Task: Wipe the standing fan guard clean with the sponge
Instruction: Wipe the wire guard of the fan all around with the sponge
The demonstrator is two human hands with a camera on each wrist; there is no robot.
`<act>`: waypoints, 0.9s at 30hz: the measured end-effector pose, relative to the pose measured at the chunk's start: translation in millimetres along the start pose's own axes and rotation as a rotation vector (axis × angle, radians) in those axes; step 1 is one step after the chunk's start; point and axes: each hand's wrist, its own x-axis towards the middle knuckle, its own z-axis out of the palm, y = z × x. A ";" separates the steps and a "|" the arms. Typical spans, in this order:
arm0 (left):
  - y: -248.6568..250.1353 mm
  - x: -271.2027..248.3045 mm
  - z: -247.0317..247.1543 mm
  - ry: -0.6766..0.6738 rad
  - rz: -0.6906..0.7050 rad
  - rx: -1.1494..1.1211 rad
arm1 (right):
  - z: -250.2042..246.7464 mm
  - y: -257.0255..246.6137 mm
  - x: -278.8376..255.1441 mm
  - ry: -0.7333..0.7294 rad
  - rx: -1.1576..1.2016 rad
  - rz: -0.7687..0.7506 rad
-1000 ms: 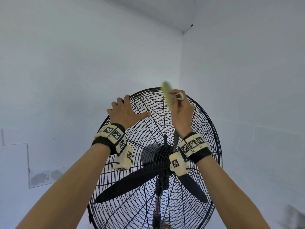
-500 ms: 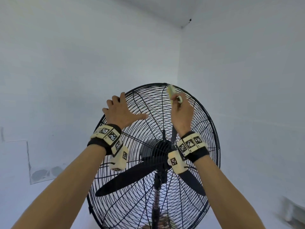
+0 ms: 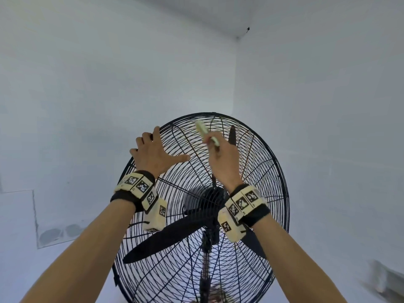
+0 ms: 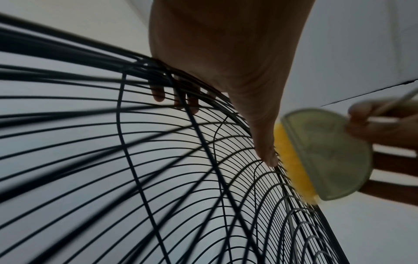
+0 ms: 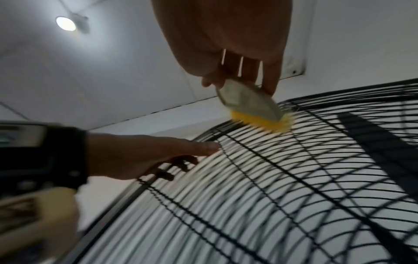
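Observation:
The black wire fan guard (image 3: 260,169) stands in front of me at arm's height. My right hand (image 3: 216,147) grips a sponge (image 3: 202,129) with a pale green back and a yellow underside. The yellow side (image 5: 260,123) presses on the wires just under the top rim. My left hand (image 3: 164,147) holds the guard's upper left rim; its fingers curl over the rim and poke through the wires (image 4: 158,94), and its thumb (image 4: 267,151) lies stretched along the mesh beside the sponge (image 4: 321,160).
Three black blades (image 3: 157,243) and the hub (image 3: 205,200) sit still behind the guard on a pole (image 3: 205,254). White walls meet in a corner behind the fan. A blurred pale object (image 3: 389,278) lies low on the right.
My right hand has slid the sponge a little to the left across the upper guard. The left hand keeps its hold on the rim.

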 end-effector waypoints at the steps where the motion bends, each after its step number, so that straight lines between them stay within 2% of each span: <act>1: -0.7 0.4 0.4 0.001 -0.005 0.000 | -0.3 -4.1 -3.2 -0.098 0.040 -0.033; 2: -1.4 0.6 0.6 0.003 -0.006 -0.002 | -2.9 -7.6 -4.9 -0.154 0.081 -0.052; 3: -1.8 0.2 0.6 0.006 -0.005 -0.005 | -6.2 -9.2 -4.4 -0.148 0.116 -0.043; 5: -1.6 -1.7 -0.5 0.003 0.004 -0.003 | -10.3 -2.2 1.0 0.019 0.127 0.043; 7: -0.7 -3.5 -1.3 -0.004 0.009 0.006 | -11.5 10.1 8.1 0.250 0.021 0.112; 8: -0.3 -3.8 -1.3 -0.003 0.009 0.008 | -8.7 14.7 9.9 0.296 -0.043 0.104; 9: -0.3 -3.7 -1.2 -0.002 0.006 0.008 | -4.7 15.3 10.0 0.268 -0.077 0.077; 11: -1.1 -2.2 -0.4 0.001 -0.002 0.007 | 3.3 10.0 4.4 0.073 -0.072 -0.013; 13: -3.0 -0.3 0.7 0.002 -0.015 0.002 | 3.6 0.3 -2.2 -0.128 0.008 -0.081; 14: -3.9 0.3 1.3 0.005 -0.018 0.002 | 0.5 -3.1 -3.7 -0.184 0.066 -0.088; 16: -5.5 0.0 2.1 0.010 -0.013 0.007 | -7.1 -3.2 -3.2 -0.116 0.153 -0.030; 19: -6.7 -2.3 1.9 0.007 0.002 0.010 | -12.7 16.9 -2.3 0.239 0.033 0.089; 20: -6.8 -2.8 1.9 0.007 0.005 0.008 | -10.2 23.3 -4.1 0.292 -0.040 0.093; 21: -6.7 -2.9 1.7 0.006 0.006 0.006 | -7.2 26.3 -6.7 0.269 -0.079 0.084; 25: -6.9 -0.5 0.8 -0.008 -0.014 -0.001 | -5.9 17.4 -20.4 -0.093 0.100 -0.015; 27: -5.9 -0.9 0.5 -0.012 -0.016 -0.001 | -13.9 10.8 -21.3 -0.089 0.224 0.039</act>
